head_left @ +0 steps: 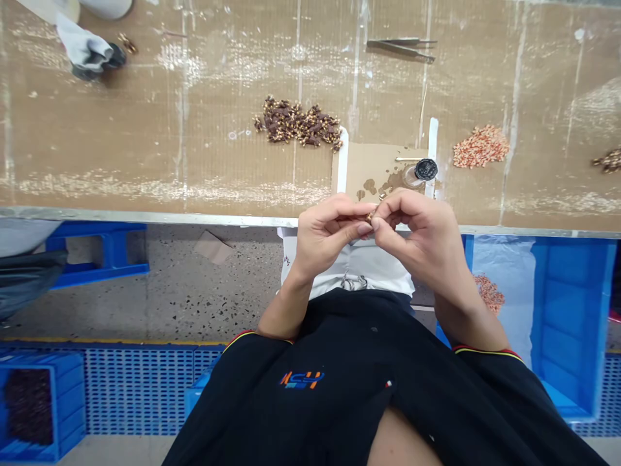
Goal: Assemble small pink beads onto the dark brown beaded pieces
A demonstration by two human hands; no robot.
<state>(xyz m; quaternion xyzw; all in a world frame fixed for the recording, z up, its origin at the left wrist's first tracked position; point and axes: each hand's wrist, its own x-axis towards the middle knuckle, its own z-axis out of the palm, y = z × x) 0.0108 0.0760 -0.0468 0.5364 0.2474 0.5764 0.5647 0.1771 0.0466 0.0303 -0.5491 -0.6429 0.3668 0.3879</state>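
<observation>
My left hand (324, 232) and my right hand (416, 226) meet at the table's near edge, fingertips pinched together. Between them is a small brass-coloured and brown piece (369, 217), mostly hidden by the fingers. Just beyond my right hand, a small clear bottle with a black cap (425, 169) stands on a wet-spotted cardboard sheet (371, 158). A thin white stick (409, 159) lies beside the bottle. Farther off to the left is a heap of small dark brown parts with gold-coloured ends (298, 123).
A pile of small orange-and-white pieces (481, 146) lies on the right of the cardboard-covered table (218, 155). Tweezers (402, 48) rest at the back. At the far left is another person's gloved hand (90, 48). A blue crate (565, 310) stands below, right.
</observation>
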